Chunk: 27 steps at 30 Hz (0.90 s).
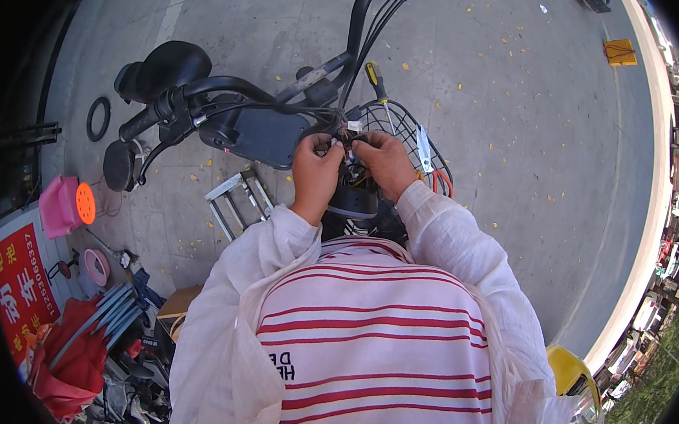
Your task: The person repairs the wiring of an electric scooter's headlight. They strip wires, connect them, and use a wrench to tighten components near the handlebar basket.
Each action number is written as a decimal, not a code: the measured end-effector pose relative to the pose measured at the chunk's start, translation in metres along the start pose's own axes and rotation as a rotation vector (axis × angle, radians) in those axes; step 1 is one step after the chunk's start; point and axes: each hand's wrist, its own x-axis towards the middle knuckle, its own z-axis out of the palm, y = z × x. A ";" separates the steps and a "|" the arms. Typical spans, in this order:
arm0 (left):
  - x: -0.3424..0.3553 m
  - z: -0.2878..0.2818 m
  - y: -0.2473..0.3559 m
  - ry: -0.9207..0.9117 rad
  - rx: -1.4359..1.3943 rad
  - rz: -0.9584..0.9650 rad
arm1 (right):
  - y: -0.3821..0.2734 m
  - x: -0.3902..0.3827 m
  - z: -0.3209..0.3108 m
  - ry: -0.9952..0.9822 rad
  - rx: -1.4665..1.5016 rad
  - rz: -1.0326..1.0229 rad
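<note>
Both my hands work at a bundle of thin wires [347, 151] at the front of an electric bike, just below its handlebar [234, 86]. My left hand [316, 175] is closed, thumb and forefinger pinched on the wires from the left. From the right, my right hand [388, 166] pinches the same bundle, its fingertips close to the left ones. Which strand each hand holds is too small to tell. A white plug connector [354, 125] sits just above the fingers. Below the wires is a dark rounded housing [353, 203].
A black wire basket [397, 115] holds a yellow-and-black screwdriver [375, 80], a silver blade-like piece [423, 148] and something with orange handles [441, 181]. The bike's seat [178, 68] is left. Further out are a metal step frame [238, 199], pink bucket [58, 206] and yellow box [620, 52].
</note>
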 end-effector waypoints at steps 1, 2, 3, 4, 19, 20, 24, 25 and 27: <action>0.000 0.000 0.000 0.029 0.011 0.045 | 0.001 0.001 -0.001 0.014 -0.009 -0.001; 0.000 0.001 -0.001 0.059 0.023 0.089 | 0.003 0.002 -0.001 0.017 -0.001 0.004; -0.001 0.002 0.004 0.089 0.034 0.134 | 0.004 0.003 -0.001 0.019 0.007 0.007; -0.002 0.002 0.009 0.044 0.019 0.077 | 0.006 0.003 -0.002 0.022 0.016 0.011; -0.002 0.007 0.022 -0.021 0.240 -0.018 | 0.017 0.000 0.003 0.109 -0.037 -0.234; -0.001 0.008 0.020 -0.016 0.218 -0.025 | 0.016 -0.002 0.004 0.116 -0.041 -0.229; -0.001 0.011 0.018 0.012 0.199 -0.026 | 0.013 -0.008 0.006 0.115 0.040 -0.214; -0.001 0.012 0.018 0.011 0.203 -0.023 | 0.015 -0.008 0.005 0.106 0.085 -0.211; -0.001 0.012 0.017 0.008 0.212 -0.019 | 0.018 -0.006 0.005 0.096 0.116 -0.205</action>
